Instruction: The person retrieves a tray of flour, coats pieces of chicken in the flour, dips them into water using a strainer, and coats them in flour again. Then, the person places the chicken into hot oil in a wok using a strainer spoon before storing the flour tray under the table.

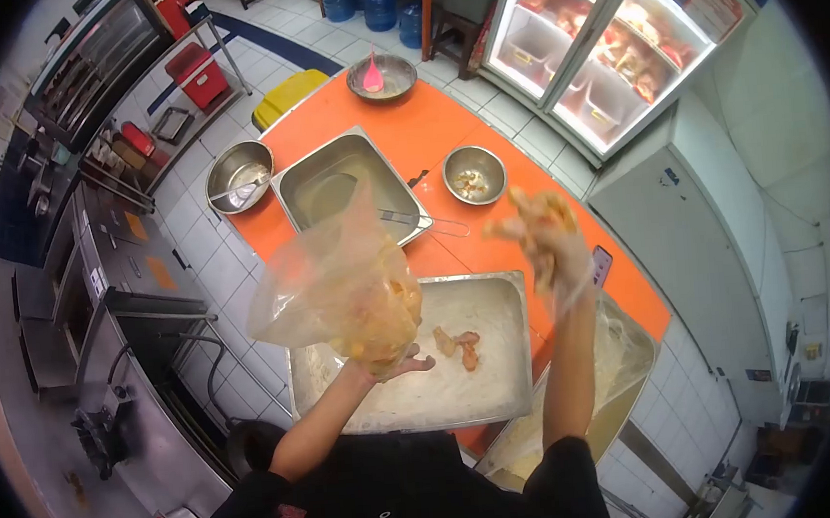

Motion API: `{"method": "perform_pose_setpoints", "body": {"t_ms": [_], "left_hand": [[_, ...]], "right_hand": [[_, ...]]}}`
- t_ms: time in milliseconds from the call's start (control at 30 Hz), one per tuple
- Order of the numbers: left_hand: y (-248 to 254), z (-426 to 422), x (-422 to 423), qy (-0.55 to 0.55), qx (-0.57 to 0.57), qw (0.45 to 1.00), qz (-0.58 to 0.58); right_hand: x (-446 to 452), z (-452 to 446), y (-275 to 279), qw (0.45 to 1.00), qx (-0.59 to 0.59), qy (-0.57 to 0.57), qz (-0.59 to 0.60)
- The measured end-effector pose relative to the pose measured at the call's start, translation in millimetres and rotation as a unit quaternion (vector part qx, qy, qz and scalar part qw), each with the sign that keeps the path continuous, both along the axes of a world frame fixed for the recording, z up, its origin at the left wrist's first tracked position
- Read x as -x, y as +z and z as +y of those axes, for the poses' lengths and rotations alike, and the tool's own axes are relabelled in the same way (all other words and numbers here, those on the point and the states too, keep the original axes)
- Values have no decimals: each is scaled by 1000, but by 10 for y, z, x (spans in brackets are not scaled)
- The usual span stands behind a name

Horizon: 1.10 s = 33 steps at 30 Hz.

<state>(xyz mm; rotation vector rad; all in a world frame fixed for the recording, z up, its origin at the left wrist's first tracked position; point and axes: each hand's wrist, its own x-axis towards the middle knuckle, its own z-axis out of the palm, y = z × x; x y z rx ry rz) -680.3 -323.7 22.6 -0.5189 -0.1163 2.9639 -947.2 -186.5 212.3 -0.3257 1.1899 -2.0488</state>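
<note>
The left hand (396, 366) is holding a filled plastic bag (345, 288) over the metal tray (487, 389); the right hand (563, 256) is gripping blurred food pieces (539, 214).

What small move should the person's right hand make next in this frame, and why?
Probably bring the right hand over the metal tray and lower the blurred pieces it appears to hold. It is raised near the tray's far right corner, a few small meat pieces already lie there with bare surface around them, and the left hand is busy supporting the plastic bag.
</note>
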Motion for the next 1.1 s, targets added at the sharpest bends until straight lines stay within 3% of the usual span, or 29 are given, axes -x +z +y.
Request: {"method": "perform_pose_setpoints", "body": {"t_ms": [33,67,133,200,300,367,400,500,533,600,633,667,700,733,800,833,900,967,1000,1033,1100], "left_hand": [[-149,-45,-35,6,13,1000,-9],[-240,-90,-34,10,27,999,-16],[-108,-122,-20,26,35,996,-72],[147,-135,41,43,48,990,-126],[221,-165,48,54,84,977,-190],[-107,-159,-84,79,-14,995,-56],[-245,-147,-127,85,-49,995,-14],[-307,-127,-194,90,-83,992,0],[-168,-127,-140,77,-15,993,-91],[-141,-105,-97,61,54,981,-178],[-185,-64,-100,58,143,966,-206],[-204,-61,-113,56,189,956,-217],[-186,-61,-105,53,234,943,-229],[-34,-98,-90,51,117,975,-182],[58,-178,-16,55,2,989,-136],[35,-157,17,27,116,983,-141],[-60,-54,34,-31,332,928,-164],[-91,-67,74,-85,479,857,-169],[-79,-113,99,-103,526,827,-168],[5,-165,113,-41,269,951,-145],[153,-185,96,27,-20,993,-115]], "right_hand": [[293,-113,-47,995,-88,9,44],[759,-195,-315,978,-168,88,90],[1301,-582,-977,969,-231,65,59],[2056,-933,-2228,976,-192,104,-9],[2101,-1307,-2545,956,-272,82,-69],[2743,-1299,-3567,887,-352,183,238],[2717,-1311,-3418,820,-430,206,316],[2512,-1273,-2700,646,-611,232,394],[2408,-1204,-2605,612,-640,208,415],[2213,-1017,-2545,618,-683,60,384],[2109,-943,-2531,662,-671,-144,301],[2125,-891,-2709,662,-671,-146,301],[2198,-817,-3092,669,-662,-118,316],[2237,-732,-3306,675,-654,-86,330],[2192,-659,-3174,675,-665,-27,319],[2057,-657,-3121,673,-673,41,305],[1891,-398,-3077,761,-604,169,169],[1643,-143,-2913,734,-631,201,148],[1539,-109,-2664,657,-687,231,208],[1382,-78,-2332,570,-735,257,262],[958,22,-1466,661,-681,110,295]]}}
